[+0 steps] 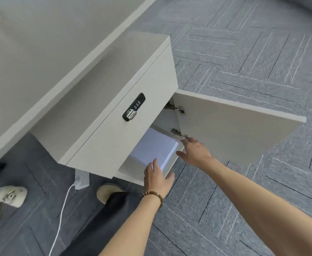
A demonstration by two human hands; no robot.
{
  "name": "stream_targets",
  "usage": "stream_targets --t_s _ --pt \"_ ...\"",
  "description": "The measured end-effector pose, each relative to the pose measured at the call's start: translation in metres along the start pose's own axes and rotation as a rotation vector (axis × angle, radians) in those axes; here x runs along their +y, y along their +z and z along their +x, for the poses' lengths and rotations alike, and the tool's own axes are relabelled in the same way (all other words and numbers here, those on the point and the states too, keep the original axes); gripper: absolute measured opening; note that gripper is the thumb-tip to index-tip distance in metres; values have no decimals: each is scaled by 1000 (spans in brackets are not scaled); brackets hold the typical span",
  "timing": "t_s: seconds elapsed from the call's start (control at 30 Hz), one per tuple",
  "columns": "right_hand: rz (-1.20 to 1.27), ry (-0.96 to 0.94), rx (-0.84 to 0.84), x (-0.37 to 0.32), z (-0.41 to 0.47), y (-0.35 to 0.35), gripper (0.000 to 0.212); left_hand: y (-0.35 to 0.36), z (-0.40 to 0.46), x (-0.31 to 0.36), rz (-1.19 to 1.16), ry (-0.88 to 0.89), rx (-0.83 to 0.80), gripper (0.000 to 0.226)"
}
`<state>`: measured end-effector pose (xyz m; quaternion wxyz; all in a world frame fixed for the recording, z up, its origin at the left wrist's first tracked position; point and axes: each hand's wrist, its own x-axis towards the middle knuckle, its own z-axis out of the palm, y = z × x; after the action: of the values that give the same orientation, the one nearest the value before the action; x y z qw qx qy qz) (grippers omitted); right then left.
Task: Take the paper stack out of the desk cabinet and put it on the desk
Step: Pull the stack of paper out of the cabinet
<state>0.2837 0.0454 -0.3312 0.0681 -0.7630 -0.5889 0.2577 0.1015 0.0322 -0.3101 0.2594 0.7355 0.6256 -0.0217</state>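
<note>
Both hands are reaching into the open desk cabinet point(118, 115), door point(234, 126) swung wide to the right. The paper stack point(157, 146) is lying flat inside on the cabinet floor, not yet lifted, near corner poking toward the opening.

The left hand point(156, 179) is hovering at the stack's near edge, fingers spread and loose, thumb out, not clamped on anything; can't tell if the fingertips are touching the paper. The right hand point(194, 151) is coming in by the stack's right side just below the lower hinge point(178, 133), fingers apart, holding nothing.

Judging: a thick ream-like block, so probably heavy for its size. Loose sheets, smooth, likely to slide and fan if tilted or pinched from the top. It's stiff as a block but will sag if held by one edge. Best hold looks like one hand on each opposite side with fingers tucked underneath and thumbs on top, squeezing lightly and keeping it level. Sliding it toward the opening first should make getting fingers under it easier.

The table point(40, 43) surface is sitting above left, grey and flat, ready as the drop spot. A power strip point(81, 180) and shoes are lying on the floor point(244, 52) below.
</note>
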Motion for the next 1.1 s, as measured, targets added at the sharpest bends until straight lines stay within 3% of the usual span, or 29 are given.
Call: stream_targets --t_s 0.17,0.33,0.57,0.87,1.1 --pt "-232 -190 -172 16 40 60 60 36 44 -36 2 -12 -96 86" --pt "-204 -141 -225 28 89 95 65 61 87 -61 -9 -90 -124 84" --pt "-58 6 -227 37 137 138 70 90 127 -70 -90 -164 -124 80" --pt "64 29 -120 46 191 165 76 124 162 -83 -381 -456 -90 85" --pt "66 40 -126 42 216 178 84 149 174 -94 -467 -525 -115 97"
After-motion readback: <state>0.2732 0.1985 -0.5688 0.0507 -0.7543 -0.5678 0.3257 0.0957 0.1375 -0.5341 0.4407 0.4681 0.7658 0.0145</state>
